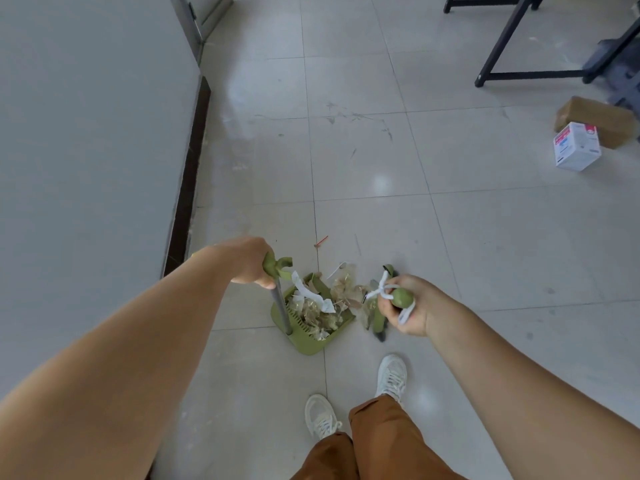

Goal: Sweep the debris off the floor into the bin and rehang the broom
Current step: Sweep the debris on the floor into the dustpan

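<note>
My left hand (247, 261) grips the green top of the dustpan's grey upright handle (281, 308). The green dustpan (310, 336) sits on the tiled floor in front of my feet, holding dry leaves and paper scraps (317, 306). My right hand (403, 304) grips the green knob at the broom's handle end (401, 296), where a white cord is tied. The green broom head (379, 323) stands on the floor right of the pan, partly hidden by my hand. More dry debris (344, 287) lies between broom and pan. A small red scrap (321, 240) lies farther off.
A grey wall with a dark baseboard (188, 181) runs along the left. Black table legs (502, 46) stand at the far right. A brown cardboard box (594, 121) and a white carton (576, 147) lie on the floor at right. My white shoes (391, 375) are below the pan.
</note>
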Demonstrator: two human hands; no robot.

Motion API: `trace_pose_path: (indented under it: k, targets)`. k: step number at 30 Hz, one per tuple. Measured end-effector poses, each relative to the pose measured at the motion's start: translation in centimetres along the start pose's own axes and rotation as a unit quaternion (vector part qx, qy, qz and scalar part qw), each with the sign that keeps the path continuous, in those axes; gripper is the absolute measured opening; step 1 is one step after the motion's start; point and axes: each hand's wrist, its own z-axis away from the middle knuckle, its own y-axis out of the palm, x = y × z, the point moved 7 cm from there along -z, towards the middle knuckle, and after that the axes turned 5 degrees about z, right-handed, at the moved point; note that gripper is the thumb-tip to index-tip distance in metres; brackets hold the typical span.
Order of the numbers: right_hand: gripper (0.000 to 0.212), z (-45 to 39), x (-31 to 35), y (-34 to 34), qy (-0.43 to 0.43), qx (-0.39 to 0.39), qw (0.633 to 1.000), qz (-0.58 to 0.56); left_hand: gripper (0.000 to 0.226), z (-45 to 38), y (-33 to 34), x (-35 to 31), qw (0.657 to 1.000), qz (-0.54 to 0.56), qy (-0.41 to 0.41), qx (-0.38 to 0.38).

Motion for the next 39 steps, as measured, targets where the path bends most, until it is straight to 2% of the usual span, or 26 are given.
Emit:
trace_pose_path:
  k: [2, 5, 6, 7, 9, 11, 12, 13, 15, 21, 22, 23, 25, 26, 28, 31, 34, 37, 39]
  targets:
    - [0.038, -0.2, 0.7, 1.8, -0.018, 0.021, 0.999, -0.024, 0.032, 0.1, 0.1, 0.3, 1.0, 0.011, -0.002, 0.0]
    - [0.025, 0.1, 2.2, 3.2, -0.033, 0.052, 0.996, -0.07, 0.031, 0.1, 0.3, 0.7, 1.0, 0.027, -0.005, -0.003]
    - [0.014, 0.4, 2.8, 3.2, -0.028, 0.063, 0.996, -0.059, 0.03, 0.1, 0.4, 0.8, 0.999, 0.034, -0.009, -0.003]
    - [0.012, 0.6, 3.3, 3.0, -0.024, 0.08, 0.996, -0.042, 0.03, 0.1, 0.4, 0.9, 0.999, 0.041, -0.011, -0.004]
    - [0.031, 1.6, 4.1, 2.5, 0.014, 0.135, 0.991, -0.011, 0.029, 0.0, 0.4, 1.2, 0.998, 0.055, -0.016, -0.008]
    - [0.017, 2.2, 5.3, 0.7, 0.025, 0.074, 0.994, 0.071, 0.029, -0.2, 0.5, 1.4, 0.997, 0.066, -0.023, -0.01]
    - [0.018, 2.5, 6.1, -0.5, 0.012, 0.035, 0.991, 0.129, 0.029, -0.3, 0.5, 1.6, 0.997, 0.071, -0.028, -0.013]
    - [0.027, 2.7, 6.9, -1.7, 0.005, -0.007, 0.977, 0.211, 0.029, -0.4, 0.6, 1.6, 0.997, 0.074, -0.032, -0.016]
    - [0.033, 3.0, 8.9, -2.9, -0.03, -0.067, 0.932, 0.354, 0.029, -0.7, 0.7, 1.7, 0.996, 0.073, -0.042, -0.025]
    - [0.018, 1.4, 13.6, -1.5, -0.036, -0.159, 0.82, 0.548, 0.029, -1.4, 1.4, 1.8, 0.993, 0.083, -0.078, -0.022]
    - [0.015, 0.5, 14.4, -1.1, -0.033, -0.173, 0.789, 0.589, 0.028, -1.5, 1.5, 1.9, 0.993, 0.086, -0.083, -0.023]
    - [0.013, -0.6, 15.4, -0.6, -0.037, -0.185, 0.742, 0.643, 0.026, -1.5, 1.6, 1.8, 0.992, 0.089, -0.089, -0.023]
    - [0.016, -3.0, 16.9, 0.7, -0.065, -0.195, 0.632, 0.747, 0.024, -1.6, 2.1, 1.8, 0.99, 0.099, -0.102, -0.022]
    - [0.016, -4.0, 17.2, 1.1, -0.074, -0.196, 0.598, 0.774, 0.023, -1.6, 2.4, 1.8, 0.989, 0.101, -0.108, -0.019]
    - [0.01, -5.7, 17.5, 1.7, -0.089, -0.179, 0.562, 0.803, 0.022, -1.8, 2.9, 1.6, 0.989, 0.095, -0.115, -0.015]
    - [0.016, -6.5, 17.5, 0.7, -0.096, -0.165, 0.543, 0.818, 0.017, -2.1, 2.7, 1.3, 0.989, 0.091, -0.119, -0.022]
    - [0.036, -5.2, 17.1, -2.2, -0.044, -0.163, 0.478, 0.862, 0.014, -2.2, 2.4, 0.9, 0.988, 0.091, -0.121, -0.022]
    - [0.042, -3.3, 17.9, -4.8, -0.051, -0.157, 0.488, 0.857, 0.016, -2.1, 2.6, 0.4, 0.988, 0.087, -0.122, -0.023]
    - [0.043, -2.3, 18.7, -6.5, -0.068, -0.16, 0.532, 0.829, 0.014, -2.1, 2.9, 0.4, 0.988, 0.089, -0.125, -0.02]
